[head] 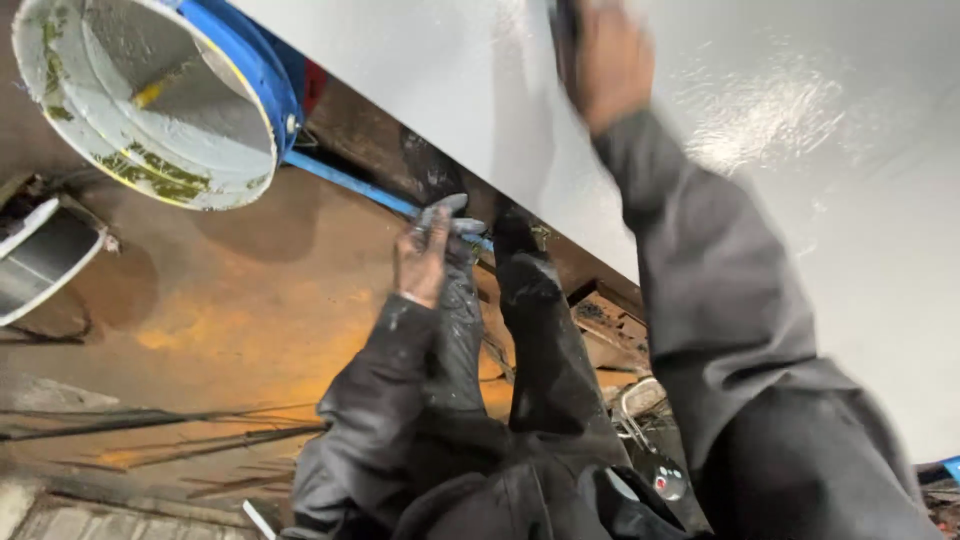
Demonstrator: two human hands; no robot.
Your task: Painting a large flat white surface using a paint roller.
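Observation:
My left hand (428,256), smeared with pale paint, is closed around a thin blue handle (350,185). That handle runs up to a blue bucket (262,70) coated inside with white paint. My right hand (612,62) is blurred and raised against a large white painted surface (820,150). It grips a dark narrow tool (563,35), whose working end is cut off by the frame's top edge. Both arms wear dark grey sleeves. Wet paint shines to the right of that hand.
Below me are my dark trousers and boots (520,270) on a brown stained floor (230,320). A second pale round container (35,262) sits at the left edge. Thin cables (150,420) lie at lower left. Dark beams (600,300) run under the white surface.

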